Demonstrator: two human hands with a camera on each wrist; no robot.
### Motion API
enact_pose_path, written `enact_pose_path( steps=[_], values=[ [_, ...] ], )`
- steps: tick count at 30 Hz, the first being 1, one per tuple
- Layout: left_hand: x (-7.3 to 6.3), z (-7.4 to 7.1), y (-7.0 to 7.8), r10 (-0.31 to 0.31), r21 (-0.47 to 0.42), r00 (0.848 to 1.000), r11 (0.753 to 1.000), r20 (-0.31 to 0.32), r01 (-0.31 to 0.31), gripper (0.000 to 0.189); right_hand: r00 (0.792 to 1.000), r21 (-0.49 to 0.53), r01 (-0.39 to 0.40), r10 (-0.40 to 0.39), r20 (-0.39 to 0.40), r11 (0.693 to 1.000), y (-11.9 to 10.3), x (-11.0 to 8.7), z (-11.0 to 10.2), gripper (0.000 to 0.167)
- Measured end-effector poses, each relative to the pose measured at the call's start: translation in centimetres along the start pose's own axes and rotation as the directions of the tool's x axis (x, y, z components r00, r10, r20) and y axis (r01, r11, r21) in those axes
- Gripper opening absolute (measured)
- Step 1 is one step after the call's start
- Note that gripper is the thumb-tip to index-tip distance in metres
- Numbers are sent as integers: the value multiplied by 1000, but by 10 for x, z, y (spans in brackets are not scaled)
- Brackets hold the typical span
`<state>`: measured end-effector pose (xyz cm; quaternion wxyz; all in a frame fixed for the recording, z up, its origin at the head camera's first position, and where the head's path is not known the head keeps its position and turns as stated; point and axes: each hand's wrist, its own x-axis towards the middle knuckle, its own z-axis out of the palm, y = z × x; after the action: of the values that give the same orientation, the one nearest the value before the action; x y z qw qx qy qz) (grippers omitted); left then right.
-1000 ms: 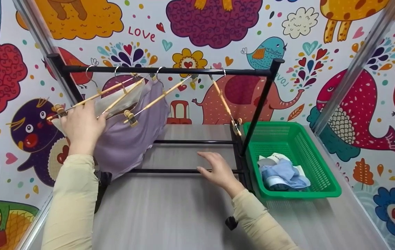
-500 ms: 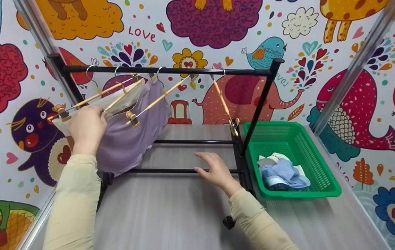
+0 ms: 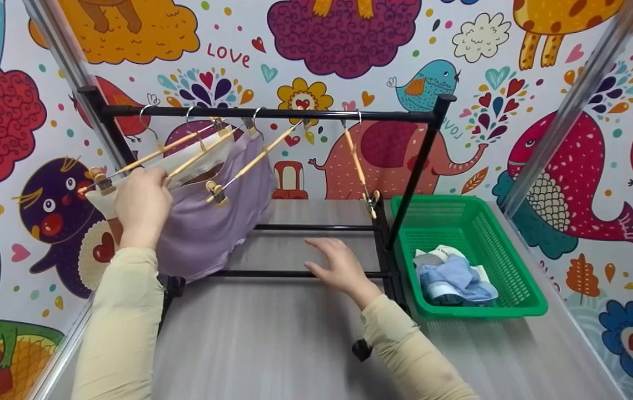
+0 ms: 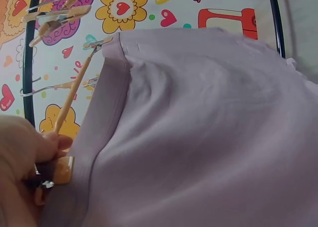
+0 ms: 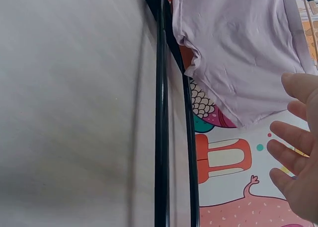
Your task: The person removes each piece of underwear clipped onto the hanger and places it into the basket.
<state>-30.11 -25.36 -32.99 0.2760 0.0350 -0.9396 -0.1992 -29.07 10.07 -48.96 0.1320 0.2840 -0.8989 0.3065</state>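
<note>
My left hand (image 3: pixel 144 203) pinches the end of a wooden clip hanger (image 4: pixel 69 99), next to its end clip (image 4: pixel 63 170). From this hanger hang lilac underpants (image 4: pixel 198 117), their waistband clipped at both ends. Just left of it, a white garment (image 3: pixel 106 201) hangs on the leftmost hanger, partly covered by the hand. My right hand (image 3: pixel 338 266) is held over the rack's lower bars with fingers apart and nothing in it. In the right wrist view, the right fingers (image 5: pixel 292 136) appear below the underpants.
Two bare clip hangers (image 3: pixel 263 158) (image 3: pixel 356 155) hang farther right on the black rack's top bar (image 3: pixel 394 115). A green basket (image 3: pixel 516 261) with blue and white clothes (image 3: pixel 455 278) stands right of the rack on the grey table (image 3: pixel 272 339). A patterned wall rises behind.
My left hand has shifted slightly right with the hanger it holds, away from the leftmost hanger's clip. My right hand has drifted a little left. The bare hangers have swung slightly.
</note>
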Motion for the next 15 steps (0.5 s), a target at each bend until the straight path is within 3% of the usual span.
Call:
enact_pose_path(
  steps=[5, 15],
  values=[
    [0, 2, 0, -29, -30, 1000, 999, -8, 29, 11, 1000, -4, 19, -19, -14, 1000, -1, 6, -3, 48],
    [-2, 2, 5, -15, -80, 995, 997, -94, 7, 14, 1000, -7, 12, -12, -18, 1000, -2, 14, -6, 48]
  ],
)
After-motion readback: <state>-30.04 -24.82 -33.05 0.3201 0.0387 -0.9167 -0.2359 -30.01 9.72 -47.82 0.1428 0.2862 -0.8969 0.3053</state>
